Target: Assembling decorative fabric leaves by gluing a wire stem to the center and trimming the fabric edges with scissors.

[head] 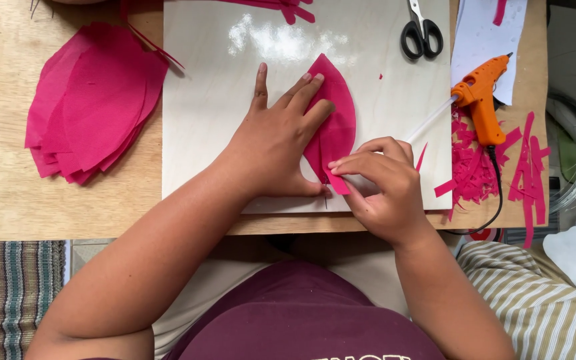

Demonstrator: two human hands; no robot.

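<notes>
Head view gives me a pink petal-shaped piece (336, 113) on the pale board (215, 80), long axis running from its tip, pointing away from me, down to its base; my left hand (278, 143) lies spread flat on it. My right hand (381, 190) pinches the base corner; scissors (421, 30) and an orange glue gun (481, 100) sit right of the petal, a pink stack (91, 100) to its left.

Craft clutter on a pale wooden surface (15, 200)

A stack of pink petal-shaped fabric pieces (91, 100) lies at the left, well apart from the glossy white board (215, 80) in the middle. Black-handled scissors (421, 30) rest at the board's top right corner. An orange glue gun (481, 100) lies just beside the board's right edge, its clear stick over the board, touching a white paper sheet (481, 40). Pink fabric scraps (481, 167) pile under it. A striped cloth (541, 300) sits lower right.
</notes>
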